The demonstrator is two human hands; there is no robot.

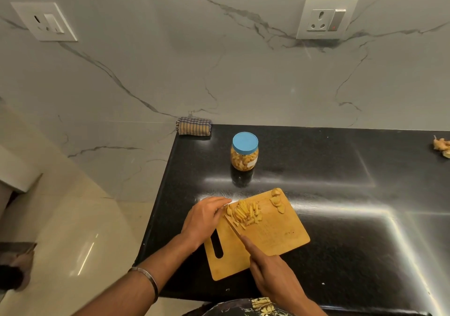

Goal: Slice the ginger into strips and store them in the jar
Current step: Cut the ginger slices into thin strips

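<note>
Nearest the camera, the right hand [270, 273] grips a knife [232, 228], fingers curled round the handle and the forefinger laid along the blade's back. Its blade runs up and left across the board [275, 232], with the tip at the near-left side of the ginger strips [246, 212].

To the left, the left hand [203, 220] lies over the board's left edge, knuckles bent, fingertips pressing a ginger piece [228, 210] just beside the blade. Whether those fingers pinch it or only hold it down cannot be told. A bangle [148, 279] sits on that forearm.

This wooden board lies tilted near the tabletop's [341, 193] front-left corner, its near-left corner close to the front edge and its slotted handle under the left wrist. Strips are heaped on the board's far-left part; a few uncut slices [277, 201] lie at its far corner. The right half of the board is bare wood.

Farther back, a jar [244, 151] with a blue lid on stands upright, well apart from the board, already holding ginger. A folded checked cloth [194, 126] lies at the tabletop's back-left corner against the marble wall. More ginger scraps [442, 145] lie near the right edge of view, toward the back.

Between board, jar and scraps, the black tabletop is open, and wide to the right. Left of the tabletop's edge the floor [73, 230] drops away.
</note>
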